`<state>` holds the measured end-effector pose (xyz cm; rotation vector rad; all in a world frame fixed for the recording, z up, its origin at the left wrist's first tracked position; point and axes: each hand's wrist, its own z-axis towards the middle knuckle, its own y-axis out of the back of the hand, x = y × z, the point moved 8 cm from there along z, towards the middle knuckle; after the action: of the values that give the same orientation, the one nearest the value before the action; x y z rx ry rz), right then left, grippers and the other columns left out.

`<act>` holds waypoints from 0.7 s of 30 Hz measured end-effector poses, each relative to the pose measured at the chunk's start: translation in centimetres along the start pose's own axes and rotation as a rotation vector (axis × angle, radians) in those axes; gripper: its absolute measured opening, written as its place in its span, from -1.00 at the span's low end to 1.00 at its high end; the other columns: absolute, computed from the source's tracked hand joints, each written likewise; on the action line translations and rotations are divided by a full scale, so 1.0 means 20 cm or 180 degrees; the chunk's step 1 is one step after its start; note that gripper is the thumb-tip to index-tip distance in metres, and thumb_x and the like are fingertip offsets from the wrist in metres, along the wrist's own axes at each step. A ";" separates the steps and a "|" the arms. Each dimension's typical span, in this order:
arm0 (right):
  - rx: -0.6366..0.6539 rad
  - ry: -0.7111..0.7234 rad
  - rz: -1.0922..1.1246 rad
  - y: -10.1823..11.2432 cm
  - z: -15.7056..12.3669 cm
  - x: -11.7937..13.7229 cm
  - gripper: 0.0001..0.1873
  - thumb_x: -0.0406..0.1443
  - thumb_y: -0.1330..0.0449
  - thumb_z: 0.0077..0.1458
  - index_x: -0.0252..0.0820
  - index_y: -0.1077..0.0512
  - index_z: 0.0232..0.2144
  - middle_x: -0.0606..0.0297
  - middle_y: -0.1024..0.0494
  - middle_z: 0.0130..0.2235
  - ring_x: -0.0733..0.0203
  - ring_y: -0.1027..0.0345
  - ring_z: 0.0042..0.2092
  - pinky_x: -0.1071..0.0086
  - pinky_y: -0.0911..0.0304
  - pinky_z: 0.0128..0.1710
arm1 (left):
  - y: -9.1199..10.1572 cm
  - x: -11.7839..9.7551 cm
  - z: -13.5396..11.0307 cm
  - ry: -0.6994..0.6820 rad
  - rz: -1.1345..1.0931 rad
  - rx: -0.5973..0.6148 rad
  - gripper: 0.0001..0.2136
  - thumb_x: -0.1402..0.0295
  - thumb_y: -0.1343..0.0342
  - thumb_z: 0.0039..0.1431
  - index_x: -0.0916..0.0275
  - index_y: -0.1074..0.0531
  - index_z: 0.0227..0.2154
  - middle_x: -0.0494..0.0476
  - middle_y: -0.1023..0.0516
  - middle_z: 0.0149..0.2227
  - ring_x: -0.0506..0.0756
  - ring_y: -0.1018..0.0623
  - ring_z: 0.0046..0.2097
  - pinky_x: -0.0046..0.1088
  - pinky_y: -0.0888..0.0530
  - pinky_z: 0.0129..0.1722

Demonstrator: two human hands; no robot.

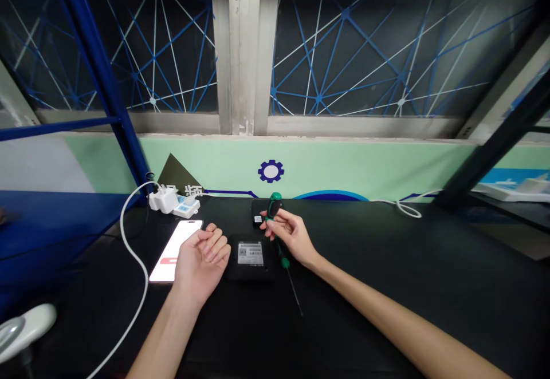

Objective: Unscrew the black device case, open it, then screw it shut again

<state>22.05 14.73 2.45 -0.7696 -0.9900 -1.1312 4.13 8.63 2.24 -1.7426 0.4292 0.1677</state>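
My right hand [294, 236] pinches a screwdriver [274, 202] with a green and black handle, held upright. Its tip points down at the far right corner of a black box-shaped device [253, 273] with a white printed label [250, 254]; I cannot tell whether the tip touches. Palm up, my left hand [201, 261] rests with curled fingers between that device and a lit phone [178, 247]. Whatever those fingers may hold is hidden. A second green-handled screwdriver [292, 284] lies on the table just right of the device.
Behind the device sits another black item [258, 218] with a small label. A white charger [164, 200] is plugged into a power strip [186, 205] at the back left, its white cable [144, 270] curving forward. At the left edge is a white rounded object [32, 327].
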 end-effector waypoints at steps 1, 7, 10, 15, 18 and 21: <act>0.0018 0.0011 0.0002 0.00 0.00 0.00 -0.57 -0.04 -0.31 0.10 -0.22 -0.52 -0.11 0.18 -0.62 -0.31 0.24 -0.45 -0.41 0.35 -0.38 -0.42 | 0.00 0.00 0.00 -0.0001 -0.0005 0.0016 -0.76 0.69 0.10 0.07 0.19 -0.13 -0.51 -0.15 0.00 -0.66 -0.08 -0.11 -0.69 -0.54 -0.13 -0.70; -0.0049 -0.0087 -0.0031 0.00 0.01 -0.01 -0.61 -0.03 -0.37 0.03 -0.20 -0.50 -0.25 0.19 -0.62 -0.35 0.23 -0.45 -0.43 0.36 -0.37 -0.46 | 0.00 0.00 0.00 -0.0016 -0.0013 0.0017 -0.75 0.70 0.08 0.04 0.18 -0.13 -0.52 -0.15 0.00 -0.66 -0.08 -0.11 -0.70 -0.54 -0.13 -0.71; -0.0146 -0.0165 -0.0021 0.00 0.01 -0.02 -0.60 -0.04 -0.42 -0.05 -0.18 -0.44 -0.33 0.26 -0.60 -0.42 0.26 -0.44 -0.47 0.40 -0.35 -0.49 | -0.01 0.00 0.00 -0.0011 -0.0001 0.0040 -0.75 0.69 0.08 0.05 0.19 -0.13 -0.52 -0.14 -0.01 -0.66 -0.08 -0.11 -0.69 -0.53 -0.13 -0.70; -0.0092 -0.0109 0.0032 -0.01 0.00 0.00 -0.59 -0.04 -0.38 0.02 -0.18 -0.48 -0.20 0.27 -0.59 -0.40 0.26 -0.43 -0.45 0.39 -0.35 -0.47 | -0.01 0.00 0.01 -0.0008 0.0001 0.0099 -0.76 0.69 0.09 0.07 0.19 -0.13 -0.52 -0.15 0.01 -0.65 -0.08 -0.10 -0.69 -0.54 -0.13 -0.69; 0.0034 0.0001 0.0054 -0.01 0.00 0.01 -0.58 -0.04 -0.32 0.10 -0.21 -0.51 -0.11 0.22 -0.60 -0.33 0.25 -0.44 -0.42 0.36 -0.36 -0.42 | -0.01 0.00 0.00 -0.0011 -0.0008 0.0054 -0.76 0.69 0.09 0.05 0.19 -0.13 -0.52 -0.15 0.01 -0.66 -0.08 -0.10 -0.69 -0.53 -0.13 -0.70; 0.0047 0.0002 0.0011 0.00 0.00 0.00 -0.60 -0.05 -0.32 0.10 -0.23 -0.53 -0.16 0.18 -0.62 -0.32 0.26 -0.45 -0.41 0.36 -0.36 -0.41 | -0.01 0.00 -0.01 -0.0011 -0.0009 0.0021 -0.76 0.69 0.09 0.05 0.19 -0.13 -0.52 -0.15 0.01 -0.66 -0.08 -0.11 -0.70 -0.53 -0.12 -0.70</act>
<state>22.03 14.69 2.53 -0.7589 -0.9953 -1.1198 4.21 8.53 2.42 -1.7360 0.4241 0.1671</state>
